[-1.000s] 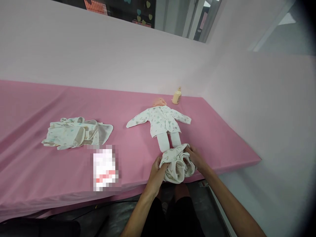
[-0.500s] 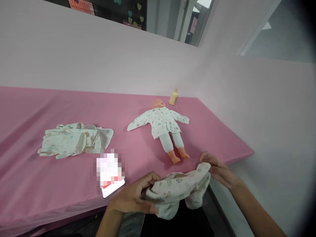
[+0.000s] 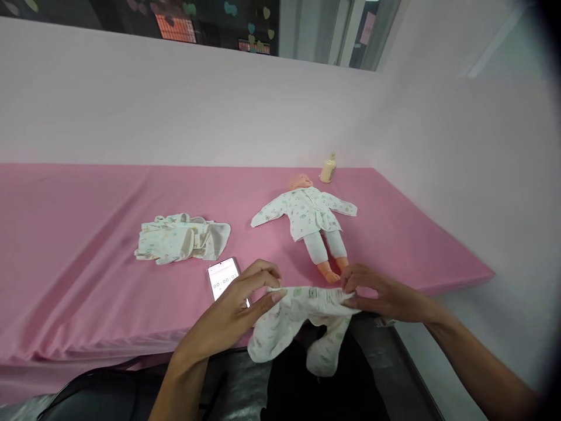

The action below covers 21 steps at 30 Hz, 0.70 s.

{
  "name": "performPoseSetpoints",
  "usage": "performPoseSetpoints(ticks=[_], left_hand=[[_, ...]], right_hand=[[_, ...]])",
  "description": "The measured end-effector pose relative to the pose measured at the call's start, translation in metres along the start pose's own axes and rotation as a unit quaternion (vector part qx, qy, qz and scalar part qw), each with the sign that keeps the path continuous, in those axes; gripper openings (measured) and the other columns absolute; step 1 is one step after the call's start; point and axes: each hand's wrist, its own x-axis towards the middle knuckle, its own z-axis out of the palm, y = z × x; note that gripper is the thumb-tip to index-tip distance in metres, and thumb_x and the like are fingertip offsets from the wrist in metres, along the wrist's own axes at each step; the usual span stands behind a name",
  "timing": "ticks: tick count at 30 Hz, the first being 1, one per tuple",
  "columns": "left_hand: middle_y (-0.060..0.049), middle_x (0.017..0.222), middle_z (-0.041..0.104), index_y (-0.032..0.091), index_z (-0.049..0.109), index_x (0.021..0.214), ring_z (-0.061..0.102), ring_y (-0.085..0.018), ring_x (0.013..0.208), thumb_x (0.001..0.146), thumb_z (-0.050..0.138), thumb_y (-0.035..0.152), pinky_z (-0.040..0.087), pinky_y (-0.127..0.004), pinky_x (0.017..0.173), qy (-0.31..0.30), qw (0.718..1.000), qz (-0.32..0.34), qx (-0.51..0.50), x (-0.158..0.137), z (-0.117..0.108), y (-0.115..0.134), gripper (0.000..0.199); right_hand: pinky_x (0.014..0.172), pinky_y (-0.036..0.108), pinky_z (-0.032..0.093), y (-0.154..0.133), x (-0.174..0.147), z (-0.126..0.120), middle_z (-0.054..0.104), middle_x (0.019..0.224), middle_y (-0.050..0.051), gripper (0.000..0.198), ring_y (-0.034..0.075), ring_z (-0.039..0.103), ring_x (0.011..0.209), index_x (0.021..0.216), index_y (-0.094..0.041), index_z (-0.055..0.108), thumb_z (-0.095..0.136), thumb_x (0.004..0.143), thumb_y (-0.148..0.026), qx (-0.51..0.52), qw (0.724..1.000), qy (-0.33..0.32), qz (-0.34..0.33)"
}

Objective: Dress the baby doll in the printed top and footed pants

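Observation:
Small white printed baby pants (image 3: pixel 302 318) hang by their waistband at the table's front edge, both legs dangling. My left hand (image 3: pixel 236 304) pinches the left end of the waistband between thumb and fingers. At the other end, my right hand (image 3: pixel 372 289) grips the band, stretching it wide. Just beyond the pants a baby doll (image 3: pixel 313 219) lies on its back, head away from me. It wears a white printed jacket and white leggings, and its feet are bare. The right hand's fingers overlap one foot in view.
A pink cloth covers the table (image 3: pixel 87 280). Folded baby clothes (image 3: pixel 179 240) lie at left. A phone (image 3: pixel 222 275) showing a timer is partly behind my left hand. A yellowish pump bottle (image 3: pixel 328 169) stands by the doll's head. White walls (image 3: pixel 197 105) border the back and right.
My right hand has moved from the edge of the pants to a grip on the waistband. The pants, bunched before, now hang spread with both legs down. The view has shifted left.

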Motion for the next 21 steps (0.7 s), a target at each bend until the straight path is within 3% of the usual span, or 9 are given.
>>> performPoseSetpoints(ticks=[2,3,7,10,12,14,16,18,21], left_hand=[[-0.005,0.115,0.058,0.023,0.064,0.092,0.055,-0.017,0.1,0.097,0.05,0.041,0.046,-0.024,0.076,0.058,0.998,0.002,0.015,0.002,0.005,0.006,0.023],[-0.005,0.111,0.058,0.023,0.064,0.092,0.055,-0.017,0.097,0.097,0.051,0.041,0.046,-0.024,0.074,0.085,0.996,0.006,0.02,0.004,0.008,0.009,0.023],[-0.003,0.092,0.056,0.02,0.061,0.086,0.051,-0.014,0.078,0.096,0.052,0.043,0.044,-0.024,0.067,0.144,0.989,-0.001,-0.016,0.019,0.038,0.024,0.026],[-0.002,0.087,0.054,0.019,0.057,0.083,0.053,-0.013,0.077,0.096,0.052,0.044,0.045,-0.022,0.066,0.172,0.982,-0.03,-0.078,0.032,0.075,0.033,0.029],[-0.002,0.088,0.054,0.019,0.056,0.085,0.054,-0.013,0.077,0.096,0.052,0.045,0.047,-0.022,0.065,0.178,0.975,-0.045,-0.121,0.039,0.104,0.038,0.028],[-0.002,0.091,0.055,0.02,0.057,0.087,0.055,-0.013,0.077,0.095,0.052,0.045,0.049,-0.022,0.066,0.175,0.97,-0.048,-0.161,0.044,0.13,0.043,0.027],[-0.004,0.093,0.057,0.019,0.059,0.087,0.057,-0.014,0.08,0.095,0.053,0.045,0.05,-0.024,0.069,0.174,0.967,-0.044,-0.182,0.046,0.15,0.051,0.027],[-0.007,0.097,0.06,0.019,0.064,0.088,0.059,-0.017,0.086,0.095,0.053,0.043,0.051,-0.026,0.077,0.141,0.973,-0.035,-0.179,0.045,0.162,0.057,0.028],[-0.01,0.118,0.06,0.023,0.067,0.11,0.059,-0.023,0.105,0.093,0.056,0.046,0.049,-0.034,0.094,0.115,0.986,-0.053,-0.111,0.04,0.155,0.048,0.031]], right_hand=[[0.085,0.035,0.049,0.006,0.003,-0.01,0.069,0.095,0.004,0.019,0.023,0.06,0.094,0.085,-0.027,0.073,0.075,0.077,-0.043,-0.015,0.999,-0.04,-0.013],[0.083,0.034,0.049,0.009,0.005,-0.014,0.068,0.097,0.005,0.019,0.023,0.06,0.094,0.09,-0.026,0.072,0.07,0.083,-0.044,-0.011,1.0,-0.024,-0.015],[0.073,0.03,0.047,0.024,0.006,-0.011,0.064,0.088,0.005,0.026,0.019,0.058,0.082,0.092,-0.022,0.066,0.059,0.091,-0.047,0.083,0.984,0.156,-0.015],[0.068,0.028,0.048,0.03,-0.007,0.009,0.061,0.083,0.003,0.027,0.017,0.056,0.076,0.093,-0.022,0.062,0.055,0.094,-0.048,0.129,0.971,0.201,0.006],[0.068,0.027,0.049,0.033,-0.022,0.024,0.062,0.087,0.004,0.025,0.017,0.058,0.077,0.097,-0.023,0.061,0.054,0.096,-0.046,0.152,0.967,0.203,0.013],[0.082,0.029,0.052,0.037,-0.038,0.036,0.064,0.106,0.005,0.021,0.019,0.062,0.094,0.107,-0.025,0.059,0.057,0.095,-0.042,0.185,0.967,0.173,-0.001],[0.095,0.033,0.05,0.044,-0.05,0.044,0.059,0.128,0.007,0.041,0.023,0.059,0.115,0.126,-0.028,0.052,0.067,0.088,-0.037,0.222,0.97,0.102,-0.007],[0.098,0.036,0.05,0.056,-0.054,0.048,0.055,0.138,0.008,0.064,0.025,0.057,0.122,0.139,-0.031,0.042,0.073,0.083,-0.033,0.238,0.97,0.053,0.009],[0.091,0.037,0.053,0.075,-0.048,0.05,0.064,0.126,0.008,0.05,0.025,0.064,0.107,0.132,-0.025,0.052,0.067,0.085,-0.032,0.213,0.975,0.055,0.043]])
